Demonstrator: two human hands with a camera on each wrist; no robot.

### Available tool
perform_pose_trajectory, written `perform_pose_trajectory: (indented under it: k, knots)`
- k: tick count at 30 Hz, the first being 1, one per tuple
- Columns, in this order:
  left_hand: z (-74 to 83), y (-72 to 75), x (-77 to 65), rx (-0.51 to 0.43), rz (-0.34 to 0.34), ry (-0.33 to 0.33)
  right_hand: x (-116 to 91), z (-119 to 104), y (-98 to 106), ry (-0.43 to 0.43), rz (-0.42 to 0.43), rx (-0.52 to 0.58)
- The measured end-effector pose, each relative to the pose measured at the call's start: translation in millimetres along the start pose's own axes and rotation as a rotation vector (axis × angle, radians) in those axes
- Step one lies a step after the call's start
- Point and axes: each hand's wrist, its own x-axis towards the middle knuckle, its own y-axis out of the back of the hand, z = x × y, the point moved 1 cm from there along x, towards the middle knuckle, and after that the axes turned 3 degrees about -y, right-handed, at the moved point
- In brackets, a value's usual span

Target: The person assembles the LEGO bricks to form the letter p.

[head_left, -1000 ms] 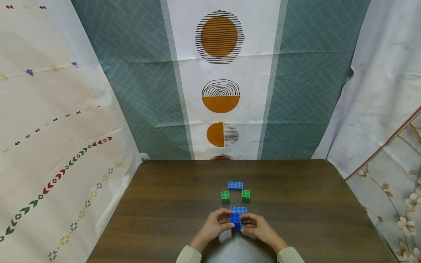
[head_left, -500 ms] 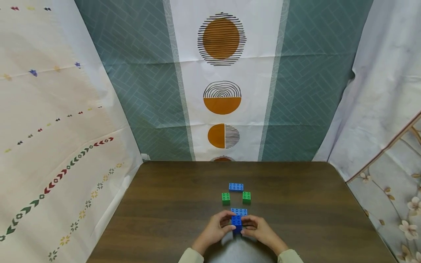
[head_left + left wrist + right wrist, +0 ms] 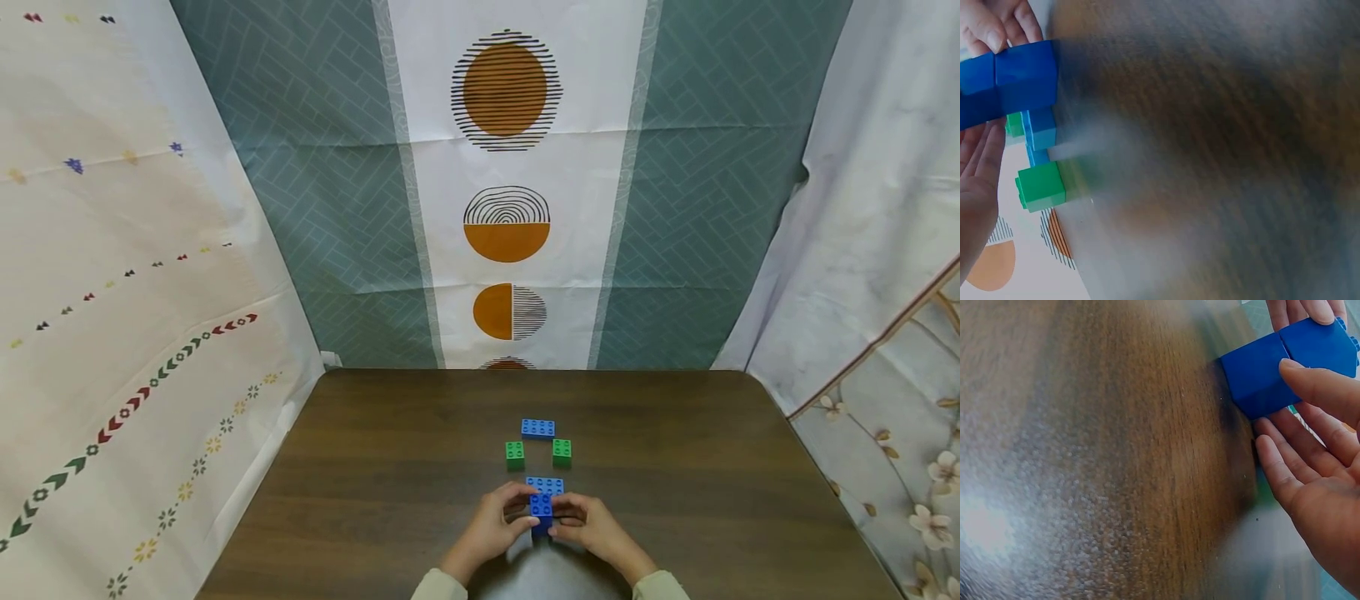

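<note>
L. hand [image 3: 491,527] & R. hand [image 3: 592,529] both grip dk. blue 2-brick stack [image 3: 542,510], located betw. them. Lt. blue brick [image 3: 546,483] noted just beyond hands; 2 green bricks [image 3: 514,455] farther fwd.

high head view angled down, tilted wrist close-ups, shared blue stack [image 3: 541,512]

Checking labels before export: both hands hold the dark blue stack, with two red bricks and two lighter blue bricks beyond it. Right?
Wrong on one colour: the head view shows two green bricks, not red. The rest stands: left hand and right hand hold the dark blue stack, with two lighter blue bricks beyond.
</note>
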Motion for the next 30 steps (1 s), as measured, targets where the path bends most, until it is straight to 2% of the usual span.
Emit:
perform_pose_trajectory:
  k: [5, 13, 18, 30]
  knots:
    - [-3.7, -0.6, -2.5, -0.012, 0.005, 0.026, -0.7, 1.0, -0.6, 0.010, -0.002, -0.006]
    - [-5.8, -3.0, -4.4, -0.013, 0.008, -0.007, -1.6, 1.9, -1.0, -0.007, 0.003, -0.006]
    - [-5.6, -2.5, -5.1, -0.009, 0.007, -0.004, -2.0, 0.4, -1.4, -0.006, 0.004, -0.007]
    - [-9.9, -2.6, -4.4, -0.180, 0.025, 0.062, -3.0, -7.1, 8.3, 0.037, -0.022, -0.021]
